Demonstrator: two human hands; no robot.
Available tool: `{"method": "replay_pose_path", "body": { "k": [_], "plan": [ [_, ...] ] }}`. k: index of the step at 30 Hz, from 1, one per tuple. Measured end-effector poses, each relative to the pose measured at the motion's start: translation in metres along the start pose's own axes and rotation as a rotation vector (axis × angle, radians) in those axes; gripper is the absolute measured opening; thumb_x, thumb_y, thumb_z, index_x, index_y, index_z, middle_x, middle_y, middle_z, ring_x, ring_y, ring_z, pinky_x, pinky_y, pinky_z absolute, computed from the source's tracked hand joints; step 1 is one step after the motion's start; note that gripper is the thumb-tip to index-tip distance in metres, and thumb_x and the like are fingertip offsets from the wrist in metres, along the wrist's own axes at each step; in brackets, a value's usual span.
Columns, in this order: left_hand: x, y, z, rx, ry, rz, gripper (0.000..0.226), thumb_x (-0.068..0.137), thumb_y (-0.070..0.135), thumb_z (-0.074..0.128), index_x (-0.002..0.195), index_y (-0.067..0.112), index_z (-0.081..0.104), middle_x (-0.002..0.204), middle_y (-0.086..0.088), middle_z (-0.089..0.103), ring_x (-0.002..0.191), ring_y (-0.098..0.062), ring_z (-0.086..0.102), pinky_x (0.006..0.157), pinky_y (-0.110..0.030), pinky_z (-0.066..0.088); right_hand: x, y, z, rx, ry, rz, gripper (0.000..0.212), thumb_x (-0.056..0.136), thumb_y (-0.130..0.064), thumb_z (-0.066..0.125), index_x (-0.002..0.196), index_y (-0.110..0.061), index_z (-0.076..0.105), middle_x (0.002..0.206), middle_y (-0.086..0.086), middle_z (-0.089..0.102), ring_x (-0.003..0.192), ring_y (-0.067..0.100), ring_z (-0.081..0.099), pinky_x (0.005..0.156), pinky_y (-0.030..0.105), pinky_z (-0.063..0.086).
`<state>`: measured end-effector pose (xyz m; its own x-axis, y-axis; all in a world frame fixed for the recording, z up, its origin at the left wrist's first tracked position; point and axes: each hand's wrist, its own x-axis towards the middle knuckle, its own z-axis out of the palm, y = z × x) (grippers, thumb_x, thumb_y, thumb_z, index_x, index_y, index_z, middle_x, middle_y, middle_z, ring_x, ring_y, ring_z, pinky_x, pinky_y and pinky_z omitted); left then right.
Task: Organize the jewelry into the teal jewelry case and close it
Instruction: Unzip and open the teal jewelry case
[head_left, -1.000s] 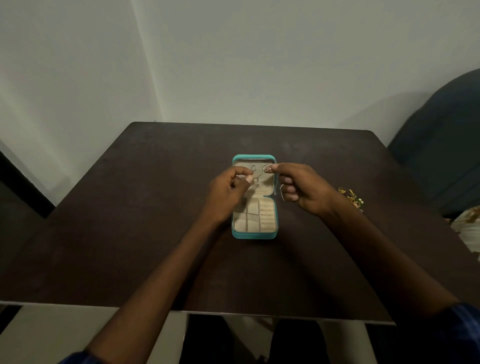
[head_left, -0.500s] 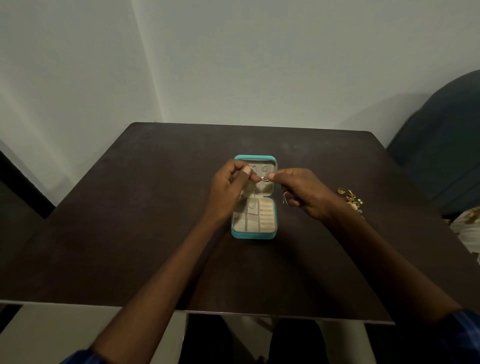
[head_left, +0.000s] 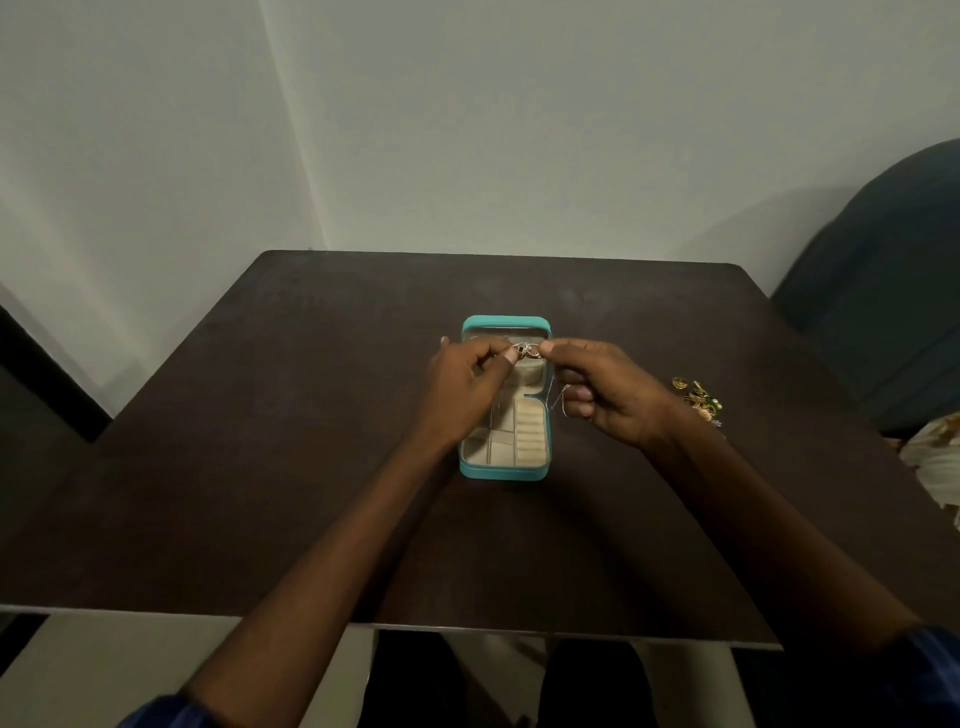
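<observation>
The teal jewelry case (head_left: 503, 473) lies open in the middle of the dark table (head_left: 260, 467), its lid laid flat at the far side and beige compartments showing. Above the lid, my left hand (head_left: 462, 384) and my right hand (head_left: 597, 389) pinch the two ends of a thin silver chain (head_left: 527, 352) with a small clasp or pendant between the fingertips. A loop of the chain hangs from my right hand beside the case. A pile of gold and green jewelry (head_left: 698, 397) lies on the table to the right of my right wrist.
A dark blue padded chair (head_left: 883, 312) stands past the table's right edge. A pale patterned cloth (head_left: 935, 457) shows at the far right. A light wall is behind the table.
Both hands have drawn closer together over the case's lid, and the fingertips now meet on the chain's small clasp. The case has not moved.
</observation>
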<state>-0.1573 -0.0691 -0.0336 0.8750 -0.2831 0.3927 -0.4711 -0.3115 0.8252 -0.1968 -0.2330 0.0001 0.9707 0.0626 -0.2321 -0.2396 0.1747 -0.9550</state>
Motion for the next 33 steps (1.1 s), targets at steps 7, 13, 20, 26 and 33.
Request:
{"method": "replay_pose_path", "body": {
  "k": [7,13,20,26,33],
  "plan": [
    [0.002,0.004,-0.002,-0.070,0.022,-0.025,0.019,0.085,0.034,0.053,0.080,0.021,0.066,0.075,0.007,0.067,0.074,-0.005,0.064,0.095,-0.059,0.044,0.003,0.007,-0.004,-0.348,0.005,-0.078,0.019,0.087,-0.020,0.063,0.097,-0.006,0.070,0.085,0.010,0.070,0.042,0.006,0.036,0.037,0.017,0.028],
    [0.002,0.004,-0.002,-0.131,0.048,-0.066,0.016,0.094,0.017,0.050,0.087,0.012,0.064,0.088,-0.002,0.069,0.084,-0.015,0.066,0.078,-0.042,0.056,0.005,0.009,-0.004,-0.401,0.014,-0.138,0.021,0.088,-0.021,0.061,0.096,-0.003,0.068,0.077,0.008,0.067,0.043,0.006,0.037,0.038,0.018,0.028],
    [0.003,0.000,0.003,-0.030,-0.003,-0.033,0.013,0.092,0.019,0.053,0.086,0.016,0.064,0.072,0.004,0.064,0.066,-0.001,0.060,0.074,-0.027,0.049,0.006,0.010,-0.007,-0.394,-0.110,-0.205,0.013,0.090,-0.023,0.057,0.088,-0.016,0.068,0.090,0.018,0.063,0.049,0.012,0.039,0.040,0.017,0.032],
    [0.001,0.001,-0.001,-0.190,-0.044,-0.051,0.013,0.092,0.013,0.054,0.086,0.012,0.065,0.072,0.005,0.064,0.068,-0.004,0.062,0.070,-0.025,0.049,0.011,0.019,-0.006,-0.158,-0.077,-0.154,0.014,0.093,-0.017,0.052,0.092,-0.010,0.064,0.078,0.007,0.062,0.041,0.003,0.033,0.036,0.014,0.029],
    [0.000,-0.001,-0.006,-0.274,-0.110,-0.062,0.007,0.089,0.012,0.060,0.088,0.008,0.066,0.079,0.001,0.066,0.071,-0.005,0.063,0.065,-0.017,0.050,0.013,0.023,-0.007,-0.126,-0.102,-0.153,0.013,0.094,-0.015,0.051,0.093,-0.012,0.064,0.079,0.007,0.059,0.042,0.003,0.035,0.037,0.015,0.030]
  ]
}}
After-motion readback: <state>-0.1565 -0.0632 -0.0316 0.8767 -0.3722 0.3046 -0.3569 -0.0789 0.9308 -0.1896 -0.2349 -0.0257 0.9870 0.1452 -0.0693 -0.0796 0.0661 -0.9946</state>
